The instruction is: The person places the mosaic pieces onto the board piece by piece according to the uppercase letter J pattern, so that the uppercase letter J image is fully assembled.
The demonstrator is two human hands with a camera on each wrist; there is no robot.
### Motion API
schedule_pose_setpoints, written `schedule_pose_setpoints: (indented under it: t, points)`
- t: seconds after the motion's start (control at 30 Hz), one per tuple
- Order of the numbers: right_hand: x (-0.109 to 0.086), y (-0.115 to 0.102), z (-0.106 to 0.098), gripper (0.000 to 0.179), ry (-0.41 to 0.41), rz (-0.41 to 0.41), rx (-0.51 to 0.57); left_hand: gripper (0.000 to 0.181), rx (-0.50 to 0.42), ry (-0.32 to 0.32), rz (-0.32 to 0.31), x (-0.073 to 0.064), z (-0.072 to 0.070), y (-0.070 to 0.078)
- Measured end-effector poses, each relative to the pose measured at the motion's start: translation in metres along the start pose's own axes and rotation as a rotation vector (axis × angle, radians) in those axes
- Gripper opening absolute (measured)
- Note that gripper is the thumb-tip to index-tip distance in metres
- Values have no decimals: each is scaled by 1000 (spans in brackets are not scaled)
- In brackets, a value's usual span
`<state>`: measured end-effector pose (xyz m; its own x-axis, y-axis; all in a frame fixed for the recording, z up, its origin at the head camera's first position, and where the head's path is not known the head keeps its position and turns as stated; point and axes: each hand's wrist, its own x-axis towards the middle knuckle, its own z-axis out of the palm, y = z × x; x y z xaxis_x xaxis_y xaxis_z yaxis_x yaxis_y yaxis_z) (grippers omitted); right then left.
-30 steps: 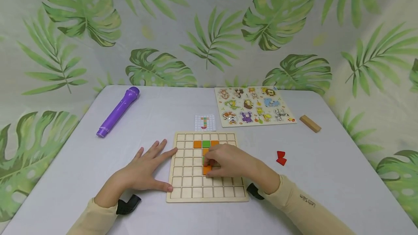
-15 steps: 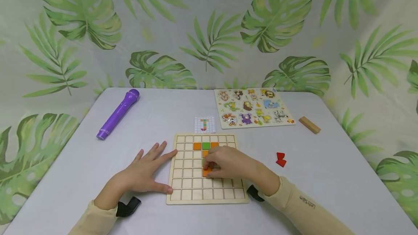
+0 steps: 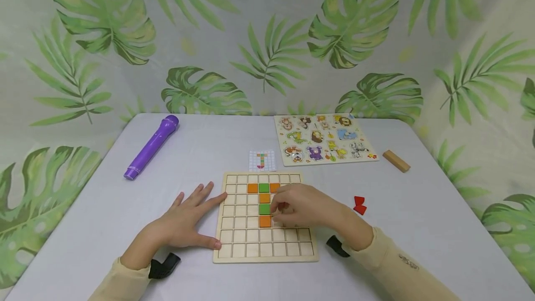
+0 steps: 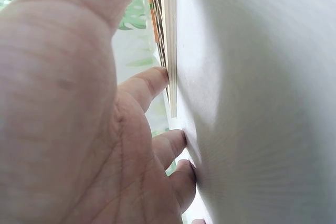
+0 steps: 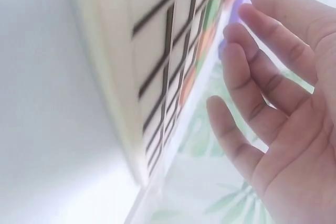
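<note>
A wooden grid board lies at the front middle of the table. In its upper row sit an orange tile, a green tile and another orange tile. A column runs down from the green one and ends in an orange tile. My left hand is spread flat, its thumb and index fingertip touching the board's left edge. Over the right part of the board hovers my right hand, fingers loosely bent and holding nothing. The right wrist view shows its fingers apart from the tiles.
Behind the board lies a small pattern card. An animal puzzle board is at the back right, near a wooden block. Red quarter-round pieces lie to the right. A purple toy microphone lies at the left.
My right hand has drawn back to the right off the lower tiles of the column, so the lower green tile and the bottom orange tile show fully. The left hand has stayed put.
</note>
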<state>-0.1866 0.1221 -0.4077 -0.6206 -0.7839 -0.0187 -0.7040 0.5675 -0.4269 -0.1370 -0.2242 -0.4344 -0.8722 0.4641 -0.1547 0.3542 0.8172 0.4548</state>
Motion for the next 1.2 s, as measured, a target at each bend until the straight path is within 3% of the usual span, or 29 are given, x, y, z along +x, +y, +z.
schedule_pose_setpoints:
  t: [0.27, 0.63, 0.9, 1.2]
  points:
    - [-34, 21, -15, 10, -12, 156, 59, 118, 2, -2, 2, -1, -1, 1]
    - [-89, 62, -31, 21, 62, 255, 22, 117, -4, -14, 1, -1, -3, 2]
    - [-114, 75, -51, 32, 69, 365, 37, 117, -1, -6, -1, -2, -3, 1]
    - [-137, 89, -53, 38, 72, 399, 16, 117, 0, -4, 0, -1, -2, 1]
